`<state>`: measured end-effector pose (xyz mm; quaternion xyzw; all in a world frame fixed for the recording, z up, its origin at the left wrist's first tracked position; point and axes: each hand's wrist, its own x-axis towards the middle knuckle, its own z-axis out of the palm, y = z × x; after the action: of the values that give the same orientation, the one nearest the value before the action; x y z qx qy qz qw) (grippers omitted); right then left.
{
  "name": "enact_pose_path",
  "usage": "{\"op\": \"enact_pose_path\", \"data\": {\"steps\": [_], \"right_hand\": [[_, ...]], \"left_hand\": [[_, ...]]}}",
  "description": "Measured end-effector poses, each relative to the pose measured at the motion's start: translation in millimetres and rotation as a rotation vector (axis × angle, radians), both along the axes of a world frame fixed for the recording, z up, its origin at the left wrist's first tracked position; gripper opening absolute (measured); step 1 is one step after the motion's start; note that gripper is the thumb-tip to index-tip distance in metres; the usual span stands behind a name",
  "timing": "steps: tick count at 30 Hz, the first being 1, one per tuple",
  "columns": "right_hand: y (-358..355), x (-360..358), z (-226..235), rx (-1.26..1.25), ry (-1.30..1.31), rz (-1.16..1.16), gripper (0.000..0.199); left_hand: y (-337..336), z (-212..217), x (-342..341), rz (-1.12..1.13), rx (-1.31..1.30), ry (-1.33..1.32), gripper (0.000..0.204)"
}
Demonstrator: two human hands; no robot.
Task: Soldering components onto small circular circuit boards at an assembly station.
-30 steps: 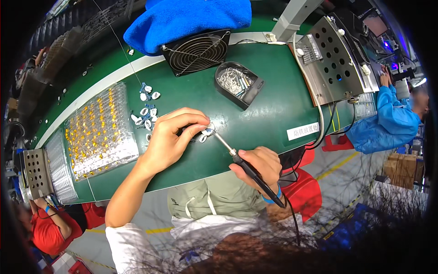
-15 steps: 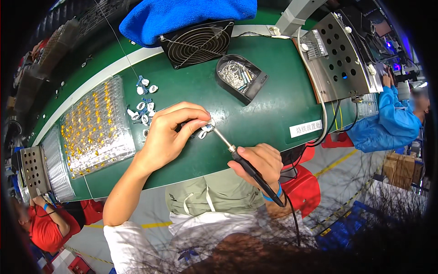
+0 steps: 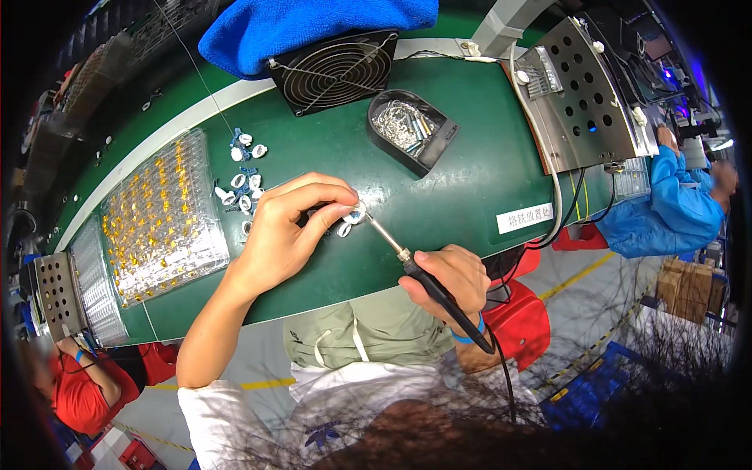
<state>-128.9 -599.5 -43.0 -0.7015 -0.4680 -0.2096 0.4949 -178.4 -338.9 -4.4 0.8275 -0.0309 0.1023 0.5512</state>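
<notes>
Under the soldering iron: small white part.

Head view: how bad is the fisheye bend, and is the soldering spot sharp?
Head view: the green bench edge bows strongly and the rim goes black; the centre is sharp, with the left hand and the soldering iron in the right hand evenly lit.

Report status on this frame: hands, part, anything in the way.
Left hand pinching small white part on green mat. Right hand gripping soldering iron, tip at part. Loose white parts beside left hand, not obstructing.
</notes>
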Motion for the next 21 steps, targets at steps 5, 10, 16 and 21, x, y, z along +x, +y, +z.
{"op": "enact_pose_path", "data": {"steps": [5,10,16,21], "right_hand": [[-2.1,-1.6,0.4,0.002,0.059,0.004,0.041],[-7.0,0.9,2.6,-0.012,0.065,-0.002,0.044],[-7.1,5.3,2.6,-0.033,0.04,0.021,0.045],[-5.9,5.3,0.4,-0.054,0.051,0.04,0.047]], "left_hand": [[-1.0,-0.5,-1.9,-0.001,0.023,-0.026,0.011],[-2.8,-4.6,-2.8,0.011,-0.005,-0.024,0.018],[-5.9,-7.4,-3.6,0.045,-0.087,0.001,0.024],[-6.6,-6.1,-4.0,0.054,-0.024,-0.045,0.025]]}}
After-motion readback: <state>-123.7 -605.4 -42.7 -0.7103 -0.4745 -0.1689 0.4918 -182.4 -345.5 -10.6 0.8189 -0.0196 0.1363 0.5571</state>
